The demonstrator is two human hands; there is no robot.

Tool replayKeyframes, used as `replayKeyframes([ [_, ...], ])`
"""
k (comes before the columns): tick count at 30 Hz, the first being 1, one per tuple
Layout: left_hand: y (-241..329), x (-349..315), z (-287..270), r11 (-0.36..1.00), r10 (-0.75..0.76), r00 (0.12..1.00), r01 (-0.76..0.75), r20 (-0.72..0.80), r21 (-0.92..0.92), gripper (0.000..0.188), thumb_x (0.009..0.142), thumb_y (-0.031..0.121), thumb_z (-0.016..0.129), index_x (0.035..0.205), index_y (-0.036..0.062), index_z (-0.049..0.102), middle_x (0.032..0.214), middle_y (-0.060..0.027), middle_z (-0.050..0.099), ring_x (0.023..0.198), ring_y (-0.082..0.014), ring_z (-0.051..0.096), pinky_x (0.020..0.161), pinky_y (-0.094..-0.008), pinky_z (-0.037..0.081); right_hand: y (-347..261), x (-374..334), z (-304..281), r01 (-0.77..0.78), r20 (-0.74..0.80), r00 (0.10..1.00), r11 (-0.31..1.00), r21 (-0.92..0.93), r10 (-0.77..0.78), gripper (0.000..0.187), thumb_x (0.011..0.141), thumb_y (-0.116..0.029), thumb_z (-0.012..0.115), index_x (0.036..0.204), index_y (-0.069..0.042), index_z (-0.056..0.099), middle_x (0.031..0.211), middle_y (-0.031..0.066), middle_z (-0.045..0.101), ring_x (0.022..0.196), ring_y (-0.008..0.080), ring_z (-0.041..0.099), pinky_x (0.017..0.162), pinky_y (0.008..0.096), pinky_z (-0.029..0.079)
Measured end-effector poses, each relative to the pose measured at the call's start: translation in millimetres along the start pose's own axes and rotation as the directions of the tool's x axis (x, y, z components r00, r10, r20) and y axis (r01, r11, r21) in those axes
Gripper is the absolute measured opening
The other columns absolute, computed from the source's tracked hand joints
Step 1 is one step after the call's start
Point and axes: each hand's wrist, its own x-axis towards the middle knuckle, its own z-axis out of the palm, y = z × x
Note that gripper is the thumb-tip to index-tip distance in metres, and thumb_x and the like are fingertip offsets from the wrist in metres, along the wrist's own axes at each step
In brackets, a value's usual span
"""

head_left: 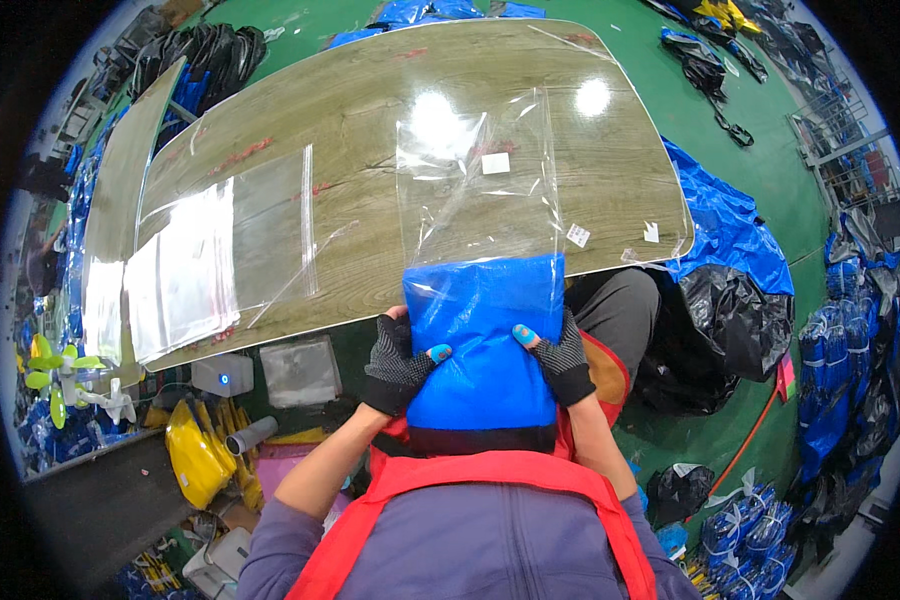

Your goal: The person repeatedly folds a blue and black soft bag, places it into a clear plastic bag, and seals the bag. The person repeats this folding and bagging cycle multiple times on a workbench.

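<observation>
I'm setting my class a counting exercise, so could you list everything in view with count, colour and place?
Blue pack: one, blue with black near edge, between the hands
Clear bag: one, transparent, overlapping the pack's far end
Bag pile: several, transparent, table's left
White labels: at least three, white, table's right half
Table: one, wood-grain brown, ahead
White box: one, white, below table's left
Yellow pieces: several, yellow, lower left
Fan: one, green-bladed, far left
Blue bundles: several, blue, far right
Floor: one, green, around
Other clutter: uncountable
Left hand: one, dark-gloved, pack's left
Right hand: one, dark-gloved, pack's right
</observation>
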Motion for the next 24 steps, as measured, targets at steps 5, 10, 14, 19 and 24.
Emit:
replayKeyframes([
  [5,19.3,18.2,-21.0,0.917,0.089,0.972,0.004,-0.216,0.398,0.056,0.082,0.023,0.073,0.126,0.0018,0.046,0.107,-0.0141,0.06,0.1,-0.0219,0.059,0.091,-0.0355,0.046,1.6,2.2,4.6,0.05,0.013,0.999,0.999,-0.004,-0.05,0.076,0.073,-0.037,0.08,0.13,-0.001,0.045,0.12,0.0189,0.059,0.106,0.0271,0.059,0.092,0.0382,0.049],
  [10,49.7,30.0,-27.4,0.513,0.428,0.903,-0.283,0.044,0.81,0.02,0.085,0.016,0.061,0.102,0.0049,0.061,0.092,-0.0159,0.061,0.081,-0.0338,0.061,0.072,-0.04,0.05,-15.6,-12.6,-1.3,-0.052,0.068,0.996,0.997,-0.048,0.055,0.071,0.078,-0.043,0.075,0.127,0.0,0.049,0.112,0.0184,0.062,0.099,0.0263,0.062,0.086,0.0379,0.051],
  [14,45.2,6.3,-25.9,0.545,0.299,0.898,-0.439,0.324,0.715,0.013,0.084,0.013,0.062,0.094,0.0053,0.063,0.088,-0.0157,0.062,0.079,-0.0337,0.061,0.07,-0.0415,0.049,-14.5,-20.6,-7.9,-0.113,-0.026,0.994,0.965,-0.236,0.11,0.063,0.082,-0.053,0.066,0.113,0.001,0.059,0.095,0.0172,0.067,0.088,0.0238,0.065,0.078,0.0355,0.052],
  [19,32.7,3.1,-41.5,0.996,0.07,0.98,-0.078,0.188,0.037,0.021,0.087,0.019,0.065,0.1,0.0029,0.063,0.093,-0.0085,0.063,0.088,-0.0202,0.062,0.078,-0.0339,0.05,3.5,-36.0,-14.9,-0.163,0.078,0.978,0.942,-0.294,0.194,0.063,0.086,-0.06,0.057,0.101,0.001,0.065,0.08,0.0152,0.067,0.074,0.0212,0.063,0.068,0.0346,0.05],
  [24,37.2,44.0,-35.5,0.886,-0.226,0.974,0.209,0.007,-0.415,0.05,0.086,0.021,0.068,0.127,0.0048,0.045,0.109,-0.0082,0.058,0.098,-0.0177,0.057,0.085,-0.0305,0.048,-4.6,-35.5,-20.3,-0.24,0.286,0.899,0.919,-0.312,0.332,0.06,0.089,-0.056,0.054,0.107,0.001,0.063,0.085,0.0129,0.066,0.078,0.0182,0.061,0.073,0.0324,0.049],
])
